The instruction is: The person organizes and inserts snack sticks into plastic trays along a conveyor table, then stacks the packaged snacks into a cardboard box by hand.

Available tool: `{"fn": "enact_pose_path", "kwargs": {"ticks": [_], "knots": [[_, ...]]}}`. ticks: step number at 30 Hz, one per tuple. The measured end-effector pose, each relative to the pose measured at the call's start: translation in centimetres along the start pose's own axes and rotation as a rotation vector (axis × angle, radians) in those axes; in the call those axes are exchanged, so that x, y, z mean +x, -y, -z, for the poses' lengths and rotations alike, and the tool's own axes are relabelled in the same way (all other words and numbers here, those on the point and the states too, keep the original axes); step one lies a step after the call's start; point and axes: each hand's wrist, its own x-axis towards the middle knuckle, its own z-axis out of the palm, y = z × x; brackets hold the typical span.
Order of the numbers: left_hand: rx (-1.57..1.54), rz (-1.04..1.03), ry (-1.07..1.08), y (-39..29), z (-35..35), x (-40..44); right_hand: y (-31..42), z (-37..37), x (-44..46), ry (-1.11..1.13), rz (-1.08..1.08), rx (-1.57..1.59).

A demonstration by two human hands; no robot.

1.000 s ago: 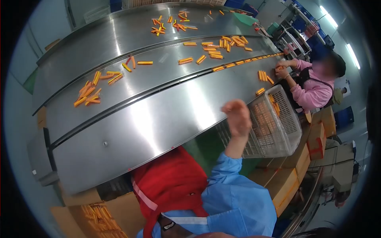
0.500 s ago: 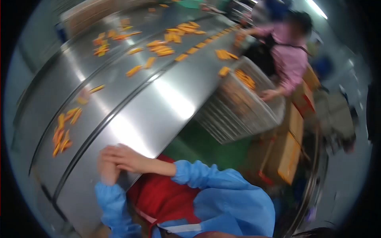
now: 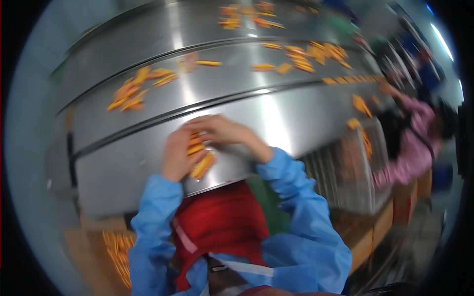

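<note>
Through the head view I observe two bare hands, the left hand (image 3: 177, 154) and the right hand (image 3: 221, 129), over the near strip of one steel tabletop (image 3: 118, 172). Between them I count at least three yellow-and-orange sticks (image 3: 196, 149); blur and the fingers prevent an exact count. These are located just inboard of the tabletop's front edge, left of the crate. The nearest piece (image 3: 203, 166) has its long axis oblique to the front edge, near end directed to the left, far end to the right; those beyond it lie more nearly parallel with that edge. Grip status: fingers of both hands bear against the sticks; I cannot tell whether either grip is clamped or only cupped around them. On the strips beyond I count three loose groups: a left group (image 3: 128, 92) toward the left end, a right group (image 3: 301, 60) toward the right end, and a far group (image 3: 230, 22) nearest the rear edge. One row (image 3: 353, 80) runs end to end toward the right end. One crate (image 3: 326, 187) stands at the front edge, right side, with one co-worker (image 3: 414, 160) beside it. One open carton (image 3: 81, 246), with further pieces inside, is below the left front corner.
</note>
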Motion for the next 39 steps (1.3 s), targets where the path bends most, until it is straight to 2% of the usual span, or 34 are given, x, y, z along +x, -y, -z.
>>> {"fn": "enact_pose_path", "kwargs": {"ticks": [1, 2, 3, 4, 5, 7, 9, 11, 13, 15, 16, 18, 23, 25, 29, 33, 35, 38, 39], "knots": [[-0.015, 0.023, -0.042, 0.2, 0.7, -0.3, -1.3, 0.1, 0.0, -0.013, 0.057, 0.041], [0.034, 0.087, -0.089, 1.3, 1.2, -1.4, -0.7, 0.3, 0.2, 0.007, 0.017, 0.126], [0.125, -0.01, -0.047, 2.5, 1.2, -2.3, -0.1, 0.1, 0.3, -0.007, -0.048, 0.17], [0.2, -0.119, 0.009, 3.4, 1.2, -3.0, -0.3, -0.7, 0.1, -0.003, -0.05, 0.071], [0.213, -0.089, -0.001, 4.2, 1.3, -3.4, -0.8, -0.9, 0.4, 0.023, -0.03, 0.081], [-0.106, -0.034, 0.001, 4.6, 1.7, -4.3, -0.3, -1.8, -0.1, -0.115, -0.043, 0.223], [-0.134, -0.014, -0.07, 4.6, 1.7, -4.8, 0.7, -1.5, -0.1, -0.14, -0.034, 0.109], [-0.047, -0.105, -0.062, 4.9, 1.7, -4.4, 1.6, -1.1, -0.2, -0.098, -0.088, -0.022], [-0.062, -0.086, -0.092, 3.7, 2.4, -4.1, 2.6, -1.4, -0.5, -0.122, -0.045, -0.133], [-0.236, 0.175, -0.113, 2.7, 3.0, -4.1, 3.3, -1.5, -0.7, -0.111, -0.133, -0.097], [-0.235, 0.174, -0.122, 2.9, 2.8, -4.1, 3.3, -1.5, -1.0, -0.108, -0.126, -0.104], [-0.205, 0.089, -0.174, 3.3, 2.6, -4.3, 3.2, -1.1, -1.7, -0.287, -0.136, 0.053], [-0.116, -0.028, -0.192, 4.7, 1.8, -4.4, 1.2, -0.5, -2.9, -0.466, -0.181, 0.089], [-0.078, -0.034, -0.215, 4.6, 1.5, -4.2, 0.4, -0.7, -3.4, -0.493, -0.206, 0.076], [0.026, -0.011, -0.126, 4.4, 2.1, -4.4, -2.7, -1.6, -3.7, -0.547, -0.067, -0.133], [0.073, -0.073, -0.028, 4.6, 1.8, -4.7, -1.3, -2.0, -3.8, -0.536, -0.082, -0.242], [0.115, -0.006, -0.055, 4.5, 1.5, -4.7, -1.2, -2.3, -3.6, -0.489, -0.074, -0.253], [0.213, -0.037, -0.101, 5.1, 1.2, -4.6, -1.7, -2.6, -3.2, -0.465, -0.094, -0.204], [0.181, -0.021, -0.114, 4.8, 1.4, -4.6, -2.3, -2.8, -3.1, -0.559, -0.04, -0.194]]}}
